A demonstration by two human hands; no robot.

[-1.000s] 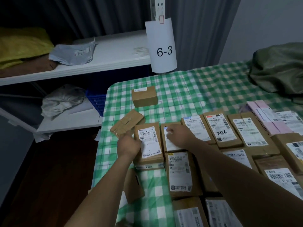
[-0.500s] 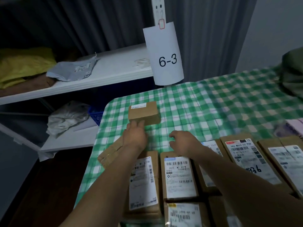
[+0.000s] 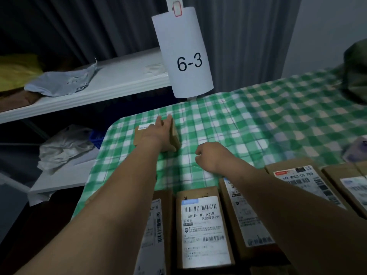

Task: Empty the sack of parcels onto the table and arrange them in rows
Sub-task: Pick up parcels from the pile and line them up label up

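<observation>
Two hands are out over the checked tabletop (image 3: 278, 120). The left hand (image 3: 159, 133) lies across the small box (image 3: 175, 138), its fingers reaching the far edge; I cannot tell whether they hook over it. Just right of the box, the right hand (image 3: 210, 155) is curled, holding nothing. Labelled parcels (image 3: 204, 225) lie in a row nearer than the box, and the green sack (image 3: 355, 76) sits far to its right.
</observation>
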